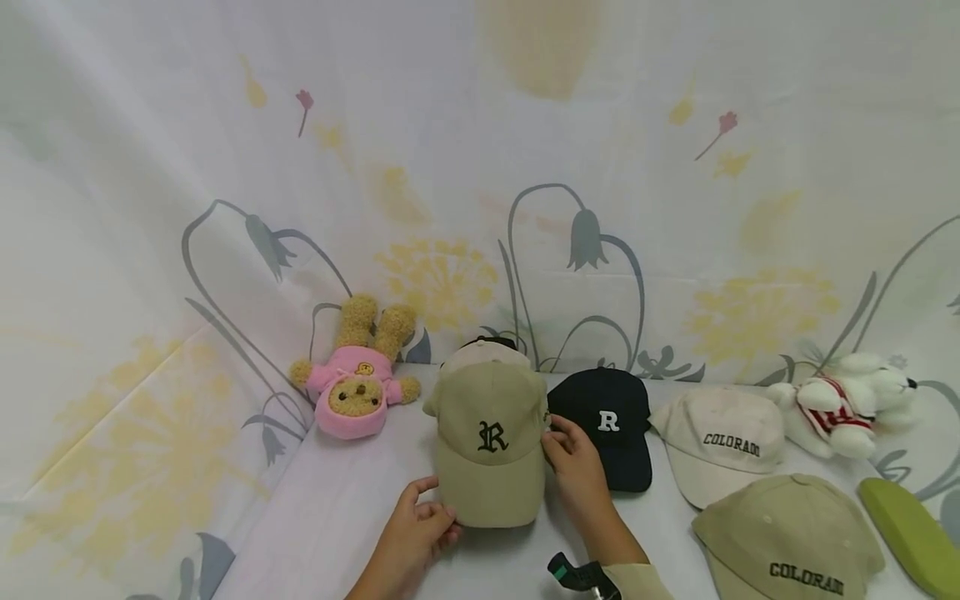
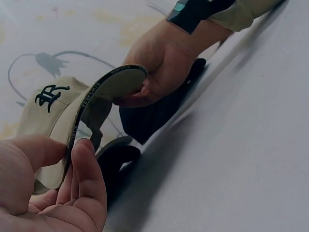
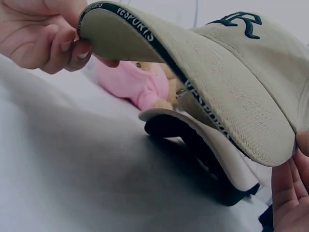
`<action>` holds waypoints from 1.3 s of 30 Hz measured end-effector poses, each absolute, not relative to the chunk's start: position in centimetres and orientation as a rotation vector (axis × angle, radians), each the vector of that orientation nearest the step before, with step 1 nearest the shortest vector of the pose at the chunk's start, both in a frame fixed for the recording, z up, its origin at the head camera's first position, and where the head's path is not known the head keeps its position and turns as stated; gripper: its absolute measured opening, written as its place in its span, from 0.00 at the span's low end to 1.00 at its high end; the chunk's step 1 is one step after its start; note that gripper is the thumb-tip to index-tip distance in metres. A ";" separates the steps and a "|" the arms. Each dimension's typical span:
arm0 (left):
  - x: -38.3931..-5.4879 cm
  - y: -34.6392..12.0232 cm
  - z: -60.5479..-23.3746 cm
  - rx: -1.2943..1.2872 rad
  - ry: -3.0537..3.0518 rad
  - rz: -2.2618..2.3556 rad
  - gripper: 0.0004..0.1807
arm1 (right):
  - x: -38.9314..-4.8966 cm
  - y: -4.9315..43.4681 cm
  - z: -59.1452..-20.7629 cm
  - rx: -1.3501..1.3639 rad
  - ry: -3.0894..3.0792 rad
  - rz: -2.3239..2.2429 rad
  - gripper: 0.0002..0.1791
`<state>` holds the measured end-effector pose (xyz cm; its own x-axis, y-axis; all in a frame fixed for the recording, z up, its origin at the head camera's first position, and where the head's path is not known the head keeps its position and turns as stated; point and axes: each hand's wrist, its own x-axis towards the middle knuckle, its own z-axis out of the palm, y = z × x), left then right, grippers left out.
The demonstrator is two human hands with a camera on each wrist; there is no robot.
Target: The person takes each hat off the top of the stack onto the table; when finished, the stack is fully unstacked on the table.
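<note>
A khaki baseball cap (image 1: 492,417) with a dark gothic R is held up in front of me. My left hand (image 1: 426,523) pinches the brim's left edge between thumb and fingers, clearly seen in the left wrist view. On the cap's other side my right hand (image 1: 576,462) grips where brim meets crown, thumb and fingertips at the edge. Below and behind it, a cream cap (image 1: 487,352) shows partly, and a black brim (image 3: 169,126) lies under that one in the right wrist view. A black cap (image 1: 600,425) with a white R lies beside my right hand.
To the right lie a cream Colorado cap (image 1: 723,437), a khaki Colorado cap (image 1: 795,533), a white plush toy (image 1: 840,404) and a green case (image 1: 911,533). A teddy bear in pink (image 1: 356,379) lies at left. Patterned cloth (image 1: 480,167) hangs behind the white surface (image 1: 300,533).
</note>
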<state>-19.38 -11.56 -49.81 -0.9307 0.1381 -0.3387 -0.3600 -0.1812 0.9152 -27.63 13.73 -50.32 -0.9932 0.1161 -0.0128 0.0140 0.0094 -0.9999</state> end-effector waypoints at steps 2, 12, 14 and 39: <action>-19.1 -11.4 -49.8 -0.242 1.783 2.158 0.39 | -27.2 14.0 -50.4 -0.136 -2.172 2.165 0.24; -17.8 -11.1 -49.4 -0.127 1.846 2.040 0.40 | -24.9 15.9 -50.0 -0.136 -2.171 2.165 0.23; -17.5 -11.0 -49.4 -0.083 1.880 1.994 0.40 | -24.4 16.3 -49.8 -0.144 -2.176 2.167 0.24; -13.4 -6.7 -50.0 0.055 1.839 1.945 0.34 | -19.0 21.2 -49.5 -0.311 -2.187 2.124 0.22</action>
<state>-13.38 -6.67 -49.98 -0.8933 0.3519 -0.2797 -0.2989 -0.0004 0.9543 -19.03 21.24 -49.55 -0.9765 0.1982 -0.0852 0.0910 0.0202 -0.9956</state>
